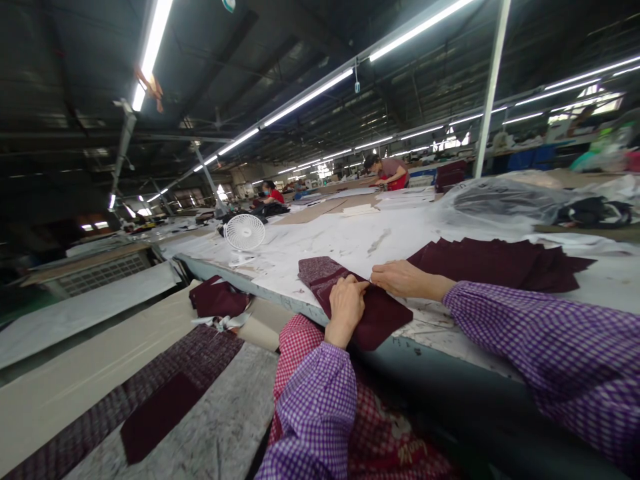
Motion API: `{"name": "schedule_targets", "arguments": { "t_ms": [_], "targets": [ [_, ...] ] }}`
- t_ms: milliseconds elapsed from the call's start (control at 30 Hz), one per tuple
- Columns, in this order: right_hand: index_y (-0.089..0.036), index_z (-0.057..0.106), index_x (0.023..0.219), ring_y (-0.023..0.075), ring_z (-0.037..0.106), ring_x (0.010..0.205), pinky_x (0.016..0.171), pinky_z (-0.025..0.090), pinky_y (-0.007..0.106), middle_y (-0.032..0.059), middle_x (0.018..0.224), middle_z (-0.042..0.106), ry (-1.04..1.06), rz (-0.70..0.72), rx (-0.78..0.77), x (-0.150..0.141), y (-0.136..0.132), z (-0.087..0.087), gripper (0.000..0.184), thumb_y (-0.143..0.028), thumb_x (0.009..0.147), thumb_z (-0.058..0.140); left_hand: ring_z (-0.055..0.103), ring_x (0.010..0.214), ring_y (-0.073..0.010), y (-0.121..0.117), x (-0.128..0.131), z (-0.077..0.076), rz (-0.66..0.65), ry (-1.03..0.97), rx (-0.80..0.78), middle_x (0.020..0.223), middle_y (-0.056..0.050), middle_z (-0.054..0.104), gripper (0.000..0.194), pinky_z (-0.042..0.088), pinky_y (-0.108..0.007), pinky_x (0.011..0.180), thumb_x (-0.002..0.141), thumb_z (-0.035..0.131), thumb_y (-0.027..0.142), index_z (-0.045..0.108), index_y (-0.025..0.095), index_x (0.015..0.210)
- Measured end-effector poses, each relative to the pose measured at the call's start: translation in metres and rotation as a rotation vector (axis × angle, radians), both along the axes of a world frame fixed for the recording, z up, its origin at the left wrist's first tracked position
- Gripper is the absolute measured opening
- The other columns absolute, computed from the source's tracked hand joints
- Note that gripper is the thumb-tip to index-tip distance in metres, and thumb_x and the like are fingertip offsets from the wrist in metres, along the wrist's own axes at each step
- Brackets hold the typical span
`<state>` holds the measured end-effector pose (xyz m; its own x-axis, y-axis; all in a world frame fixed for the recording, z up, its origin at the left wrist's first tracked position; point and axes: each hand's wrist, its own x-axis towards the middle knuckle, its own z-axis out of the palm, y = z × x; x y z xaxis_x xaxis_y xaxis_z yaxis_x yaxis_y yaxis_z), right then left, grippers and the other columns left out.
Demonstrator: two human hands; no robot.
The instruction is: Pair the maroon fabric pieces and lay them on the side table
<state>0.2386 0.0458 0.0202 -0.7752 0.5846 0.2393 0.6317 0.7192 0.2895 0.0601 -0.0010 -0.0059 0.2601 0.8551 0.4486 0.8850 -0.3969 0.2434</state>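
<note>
A maroon fabric piece [383,323] with a speckled band at its far end lies over the near edge of the white-covered table. My left hand [346,307] rests on it, fingers closed and pressing the cloth, with the index finger pointing toward my right hand. My right hand [400,278] is closed in a pinch at the cloth's far edge, close to the left fingertips. Exactly what sits between the right fingertips is too small to make out. To the right, a fanned stack of maroon fabric pieces [493,263] lies beside my right forearm.
A small white fan [244,232] stands on the table [320,233]. Folded maroon cloth [220,298] and another maroon piece [157,417] lie on the lower surface at left. Clear plastic wrap [505,200] lies at the right. Two people work farther back; a pole [493,87] rises behind the table.
</note>
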Motion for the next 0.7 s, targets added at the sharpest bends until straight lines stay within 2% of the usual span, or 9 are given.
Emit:
{"name": "schedule_targets", "arguments": {
  "t_ms": [300, 467, 600, 700],
  "targets": [
    [-0.017, 0.062, 0.094, 0.0164, 0.058, 0.077, 0.064, 0.034, 0.026, 0.0073, 0.094, 0.062, 0.107, -0.013, -0.078, 0.0028, 0.0023, 0.0011, 0.021, -0.02, 0.091, 0.041, 0.049, 0.088, -0.0207, 0.0016, -0.0012, -0.0013, -0.038, 0.007, -0.007, 0.092, -0.006, 0.06, 0.032, 0.04, -0.032, 0.079, 0.091, 0.042, 0.023, 0.071, 0.032, 0.103],
    [-0.018, 0.063, 0.092, 0.0169, 0.058, 0.077, 0.065, 0.036, 0.026, 0.0075, 0.094, 0.063, 0.105, -0.001, -0.093, 0.0024, -0.0003, 0.0031, 0.024, -0.022, 0.092, 0.04, 0.048, 0.089, -0.0229, 0.0016, -0.0007, -0.0001, -0.074, 0.008, -0.007, 0.093, -0.008, 0.06, 0.034, 0.039, -0.035, 0.081, 0.09, 0.042, 0.02, 0.072, 0.03, 0.101],
    [-0.017, 0.063, 0.101, 0.0195, 0.059, 0.087, 0.074, 0.04, 0.028, 0.008, 0.101, 0.065, 0.202, 0.018, -0.141, 0.0003, -0.0034, 0.0047, 0.025, -0.021, 0.09, 0.041, 0.048, 0.09, -0.0227, 0.0014, -0.0001, 0.0019, -0.075, 0.076, 0.0, 0.095, -0.008, 0.059, 0.036, 0.039, -0.034, 0.081, 0.089, 0.04, 0.017, 0.071, 0.029, 0.103],
    [-0.018, 0.064, 0.101, 0.0202, 0.059, 0.091, 0.078, 0.04, 0.029, 0.0077, 0.099, 0.066, 0.197, 0.042, -0.169, 0.0008, -0.0023, 0.0039, 0.025, -0.021, 0.09, 0.042, 0.048, 0.09, -0.0225, 0.0015, -0.0002, 0.0033, -0.079, 0.076, -0.006, 0.096, -0.008, 0.059, 0.037, 0.039, -0.034, 0.082, 0.089, 0.04, 0.016, 0.07, 0.03, 0.105]
  ]
}}
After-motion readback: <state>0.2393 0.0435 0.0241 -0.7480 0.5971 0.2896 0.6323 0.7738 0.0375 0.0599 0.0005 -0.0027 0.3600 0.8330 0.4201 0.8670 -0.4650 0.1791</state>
